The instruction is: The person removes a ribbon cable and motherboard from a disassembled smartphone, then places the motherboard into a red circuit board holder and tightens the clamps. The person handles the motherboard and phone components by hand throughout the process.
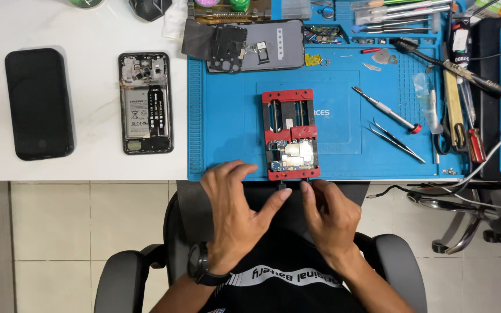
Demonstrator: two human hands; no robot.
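Observation:
A red clamp fixture (290, 97) lies on the blue work mat (227, 122) and holds a phone circuit board (293, 155) at its near end. My left hand (233, 211) rests at the mat's front edge just left of the fixture, fingers spread, thumb reaching toward a small dark knob (282, 186) below the fixture. My right hand (329, 217) is beside it, fingertips pinching at the knob area under the fixture's near edge. What the fingers grip is hidden.
An opened phone (145, 103) with its battery showing and a black phone (39, 103) lie on the white table at left. A phone back cover (256, 45) sits at the mat's far side. A screwdriver (387, 110), tweezers (397, 141) and cables (494, 145) lie right.

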